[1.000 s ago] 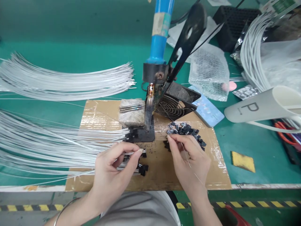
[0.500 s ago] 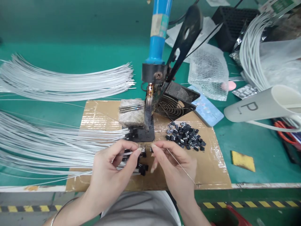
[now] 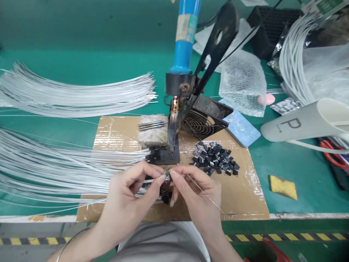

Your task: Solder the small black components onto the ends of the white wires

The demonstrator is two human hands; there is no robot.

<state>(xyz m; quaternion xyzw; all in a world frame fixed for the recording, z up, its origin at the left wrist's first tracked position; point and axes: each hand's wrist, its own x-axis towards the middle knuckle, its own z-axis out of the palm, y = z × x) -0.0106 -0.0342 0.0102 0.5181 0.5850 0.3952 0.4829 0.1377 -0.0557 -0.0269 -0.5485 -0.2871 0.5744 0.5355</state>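
My left hand [image 3: 128, 200] is closed, thumb and forefinger pinching white wires [image 3: 143, 181] near their ends. Touching or nearly touching those fingertips, my right hand [image 3: 200, 196] pinches a small dark part that its fingers mostly hide; it looks like the black pieces in the pile. A thin silvery wire, like solder [image 3: 205, 192], also runs through the right hand and sticks out over its back. Below the fingertips lie black wire ends [image 3: 165, 197], partly covered by my hands. Just beyond stands a soldering iron [image 3: 187, 47] with its tip [image 3: 171, 140] pointing down.
A pile of small black pieces [image 3: 215, 159] lies on the cardboard [image 3: 245, 196]. Bundles of white wire [image 3: 81, 100] spread to the left. Behind the iron sits a small fan [image 3: 200, 123]. A phone [image 3: 242, 127], a white cup [image 3: 300, 122] and a yellow sponge [image 3: 283, 187] are on the right.
My right hand has moved left, bringing the small dark part up to the wire ends at my left fingertips. My left hand has stayed nearly in place.
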